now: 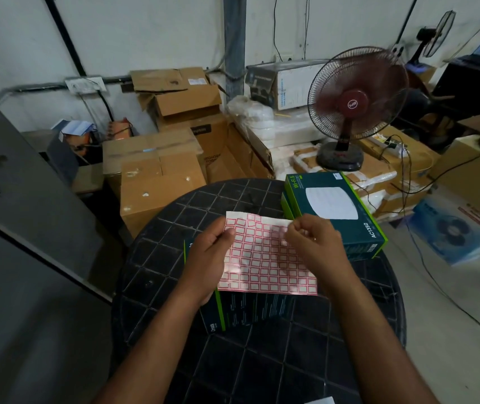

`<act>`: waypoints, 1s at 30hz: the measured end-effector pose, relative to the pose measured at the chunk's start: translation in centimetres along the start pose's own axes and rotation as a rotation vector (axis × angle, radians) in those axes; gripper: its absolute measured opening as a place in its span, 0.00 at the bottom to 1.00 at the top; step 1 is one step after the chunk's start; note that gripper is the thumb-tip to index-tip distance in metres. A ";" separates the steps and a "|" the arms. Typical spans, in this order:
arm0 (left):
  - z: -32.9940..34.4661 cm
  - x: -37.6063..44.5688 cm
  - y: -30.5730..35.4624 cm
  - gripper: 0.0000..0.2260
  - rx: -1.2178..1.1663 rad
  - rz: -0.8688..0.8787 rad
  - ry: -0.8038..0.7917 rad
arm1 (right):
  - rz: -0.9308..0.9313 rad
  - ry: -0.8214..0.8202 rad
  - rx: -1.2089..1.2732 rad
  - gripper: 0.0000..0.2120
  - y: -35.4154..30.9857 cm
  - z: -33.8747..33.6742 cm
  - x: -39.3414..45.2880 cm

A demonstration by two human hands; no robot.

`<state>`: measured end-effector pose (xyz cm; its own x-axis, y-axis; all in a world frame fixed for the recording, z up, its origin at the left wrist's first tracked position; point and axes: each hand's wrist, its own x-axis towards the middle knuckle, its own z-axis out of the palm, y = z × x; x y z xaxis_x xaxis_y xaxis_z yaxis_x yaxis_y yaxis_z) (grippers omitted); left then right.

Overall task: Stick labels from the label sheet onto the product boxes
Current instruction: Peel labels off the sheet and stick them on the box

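The label sheet (268, 258), a white page printed with rows of small red-bordered labels, is held up at the centre of the frame, above the round black surface (160, 275) with its grid pattern. The left hand (208, 258) holds the sheet's left edge, its thumb lying on the front and the other fingers behind the paper. The right hand (313, 243) is at the sheet's upper right corner, its thumb and fingers (291, 230) pinched together on the paper there; whether they have hold of a single label or of the sheet itself cannot be told.

Beneath the sheet, towards the lower centre, lies a dark product box (247, 310) with green edges and small print on its face, partly hidden by the sheet and the left hand. To the upper right of the hands, at the surface's far edge, a teal and green product box (361, 237) marked "Wi-Fi 5" and "AC1350" rests on another box of the same kind.

Beyond the surface, brown cardboard cartons (157, 182) are stacked in the upper centre. A maroon table fan (352, 103) stands at upper right on white wrapped parcels. A grey panel (14, 214) fills the left side of the frame.
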<state>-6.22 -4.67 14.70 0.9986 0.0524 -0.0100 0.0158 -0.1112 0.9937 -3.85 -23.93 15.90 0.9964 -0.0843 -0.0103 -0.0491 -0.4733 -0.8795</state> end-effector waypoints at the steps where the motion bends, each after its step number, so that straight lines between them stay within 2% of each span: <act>1: 0.0 0.0 -0.1 0.13 -0.010 -0.002 0.000 | 0.057 -0.040 0.016 0.11 0.5 -0.5 -0.1; 4: 0.3 0.2 -0.2 0.12 0.008 0.008 0.020 | 0.212 -0.172 0.189 0.09 2.2 -1.2 -0.4; 9: 1.5 0.6 -0.5 0.09 0.190 0.066 0.038 | 0.244 -0.006 0.140 0.11 5.3 -2.6 -0.3; 10: 1.7 0.6 -0.8 0.10 0.252 0.095 0.048 | 0.264 0.015 0.132 0.11 6.5 -3.0 -0.2; 12: 2.1 0.7 -1.5 0.19 0.385 0.189 0.057 | 0.299 0.046 0.094 0.10 9.8 -3.9 0.3; 14: 2.8 0.9 -2.3 0.24 0.631 0.254 -0.019 | 0.334 0.042 -0.065 0.13 13.7 -4.7 1.1; 17: 4.1 0.6 -3.9 0.31 1.320 0.340 -0.073 | 0.374 -0.080 -0.342 0.19 19.7 -4.3 2.0; 19: 4.8 0.1 -4.5 0.37 1.503 0.348 -0.052 | 0.371 -0.157 -0.474 0.21 23.6 -3.5 2.6; 22: 5.1 0.2 -4.9 0.38 1.510 0.377 0.023 | 0.350 -0.205 -0.578 0.18 27.6 -2.4 3.3; 24: 5.2 0.4 -4.8 0.39 1.519 0.360 0.039 | 0.350 -0.202 -0.662 0.10 28.6 -1.6 2.7; 26: 5.4 0.6 -4.7 0.39 1.522 0.342 0.042 | 0.246 -0.155 -0.772 0.10 28.8 -0.8 1.5; 27: 5.5 0.7 -4.7 0.39 1.525 0.336 0.046 | 0.187 -0.171 -0.748 0.08 28.7 -0.3 0.7; 30: 5.8 1.0 -4.8 0.39 1.523 0.317 0.078 | 0.091 -0.391 -0.671 0.06 29.5 1.3 -1.6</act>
<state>-4.96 -9.82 9.32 0.9668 -0.1229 0.2240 -0.1043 -0.9902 -0.0932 -6.77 -36.66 -10.68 0.9323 0.1083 -0.3450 -0.0386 -0.9188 -0.3927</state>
